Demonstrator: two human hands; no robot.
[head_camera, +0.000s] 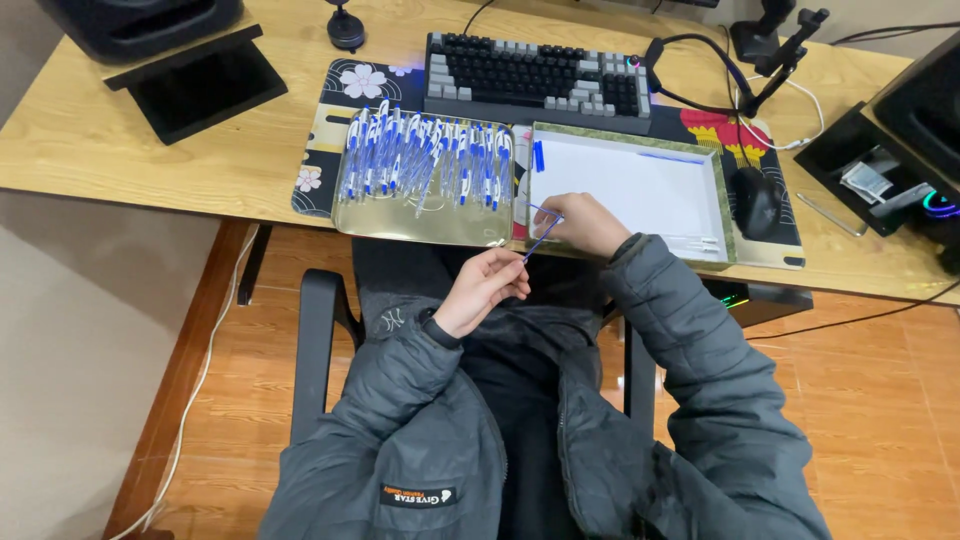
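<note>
1. The left hand pinches the lower end of a thin blue pen refill, fingers closed on it.
2. The right hand grips its upper end above the white tray.
3. Blue-and-white pens fill the gold tray on the counter.

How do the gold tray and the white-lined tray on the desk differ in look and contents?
The gold tray is shiny and holds many blue-and-white pens; the white-lined tray is matt with a green rim and nearly bare. The gold tray lies left, the white-lined tray right. Both are shallow and rectangular.
</note>
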